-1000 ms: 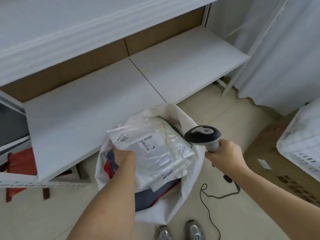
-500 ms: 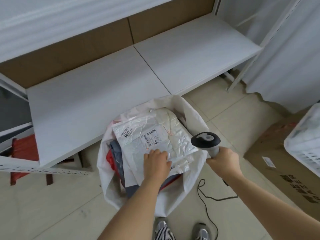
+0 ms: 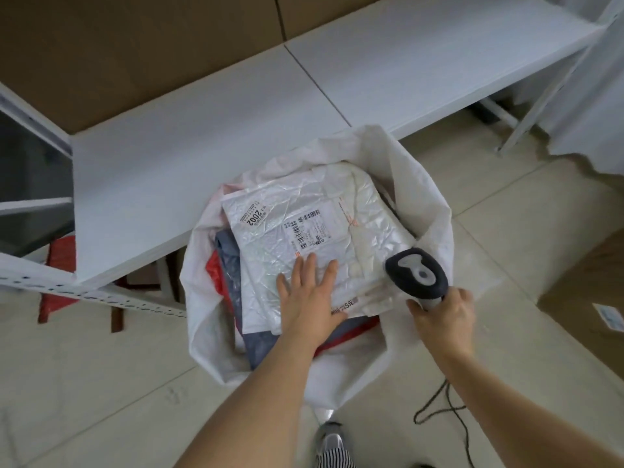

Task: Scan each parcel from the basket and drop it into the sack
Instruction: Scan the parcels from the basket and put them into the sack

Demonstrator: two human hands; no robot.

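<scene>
While my left hand (image 3: 309,298) lies flat on the white parcel (image 3: 314,244), this one looks dropped in the sack (image 3: 422,184).

With fingers straight, that hand presses the parcel down on top of the pile, where a grey bag (image 3: 229,261) and a red one (image 3: 213,270) peek out under it. I think this parcel is done, and more may be left, but I can't see the basket from here, so I can't tell how many. My right hand (image 3: 442,315) is wrapped tight around the scanner (image 3: 417,273), just beside the sack's edge, with its black cord (image 3: 449,407) trailing on the floor (image 3: 101,383). Behind the sack is a white shelf (image 3: 202,136) with brown board at the back. A brown box (image 3: 591,298) sits at the right, and a red stool (image 3: 59,275) under the shelf.
</scene>
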